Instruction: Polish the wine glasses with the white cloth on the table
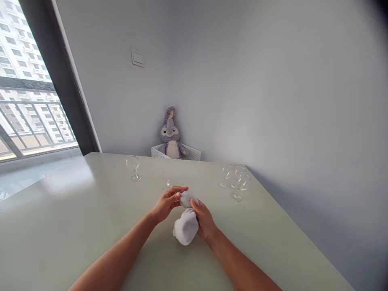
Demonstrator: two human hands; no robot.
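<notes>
Fingers (182,189) of the left hand (166,203) are closed around the near-lying wine glass (185,199), thumb against the bowl, while the right hand (205,220) grips the same bowl together with a white cloth (186,228), its thumb pressed over the edge. The wine glass is tilted just beyond the cloth's main bundle, and a greyish part of the fabric shows at the bowl (whether inside it or wrapped around it, I cannot tell). A clear glass foot (167,184) shows past the left hand, farther off than the cloth and a little left of it; the stem is hidden. The loose bulk of the cloth hangs below the fingers, above the pale tabletop (91,226). Well to the left of the cloth and farther away stands a single stemmed glass (136,177); to its far right, three stemmed glasses (236,197) stand close together. Beyond the cloth, past the tabletop's far edge, a purple-grey plush rabbit (173,148) sits in a white perforated basket (194,154).
</notes>
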